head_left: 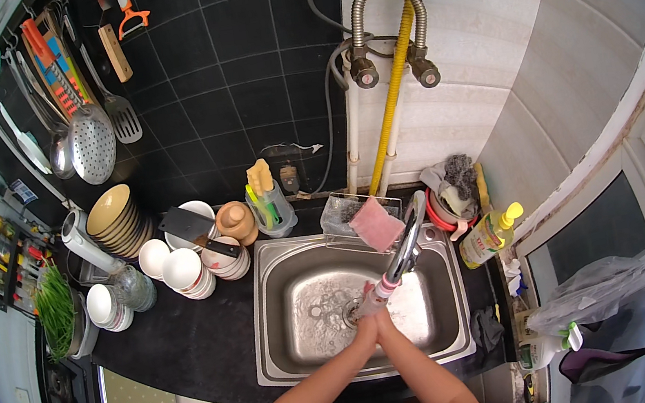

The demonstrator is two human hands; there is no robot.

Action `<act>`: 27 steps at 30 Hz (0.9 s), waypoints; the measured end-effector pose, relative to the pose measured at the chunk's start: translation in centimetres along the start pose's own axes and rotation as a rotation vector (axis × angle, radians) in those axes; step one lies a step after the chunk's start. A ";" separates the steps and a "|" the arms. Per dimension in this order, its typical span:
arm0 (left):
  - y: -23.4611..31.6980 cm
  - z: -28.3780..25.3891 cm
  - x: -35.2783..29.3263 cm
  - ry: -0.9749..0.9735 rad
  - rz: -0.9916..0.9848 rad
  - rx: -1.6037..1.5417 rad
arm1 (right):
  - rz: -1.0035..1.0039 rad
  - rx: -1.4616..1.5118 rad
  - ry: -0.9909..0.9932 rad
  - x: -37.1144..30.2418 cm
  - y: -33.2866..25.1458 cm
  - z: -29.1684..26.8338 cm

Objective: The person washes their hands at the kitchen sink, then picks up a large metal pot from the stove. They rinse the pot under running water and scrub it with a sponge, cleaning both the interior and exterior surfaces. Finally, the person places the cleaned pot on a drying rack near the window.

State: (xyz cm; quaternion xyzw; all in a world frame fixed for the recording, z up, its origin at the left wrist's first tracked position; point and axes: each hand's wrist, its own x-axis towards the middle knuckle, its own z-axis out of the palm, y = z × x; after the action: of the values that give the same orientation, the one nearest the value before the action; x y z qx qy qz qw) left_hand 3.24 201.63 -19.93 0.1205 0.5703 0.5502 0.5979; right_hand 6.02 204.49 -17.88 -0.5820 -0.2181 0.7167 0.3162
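The tap (405, 257) slants down from the right, its tip just by the left hand (366, 330) and right hand (385, 322), together over the sink (261, 325); how the fingers are curled, I can't tell.

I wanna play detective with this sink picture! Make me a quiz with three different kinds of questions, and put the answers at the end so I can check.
1. Pick one: what colour is the square pad just left of the tap?
A) blue
B) pink
C) green

2. True or false: the left hand and the right hand are close together over the sink.

3. Fill the gap: the stacked white bowls stand on the counter to the ____ of the sink.

Key:
1. B, pink
2. True
3. left
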 end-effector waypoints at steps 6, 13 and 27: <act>3.8 -0.9 0.7 -0.066 -0.209 -0.192 | -0.285 -0.150 -0.127 0.5 5.1 -0.8; -1.3 -1.0 1.0 0.033 -0.004 0.123 | -0.103 0.167 -0.284 6.1 7.1 -3.8; 5.6 -3.6 -3.0 -0.588 -0.081 -0.222 | -0.110 0.508 -0.496 -1.8 3.5 -3.3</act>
State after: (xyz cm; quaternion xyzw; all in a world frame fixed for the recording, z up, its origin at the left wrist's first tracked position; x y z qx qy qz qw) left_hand -1.87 199.52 -15.16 0.1854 0.3140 0.5263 0.7681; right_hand 8.72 200.57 -19.73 -0.2804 -0.1344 0.8494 0.4264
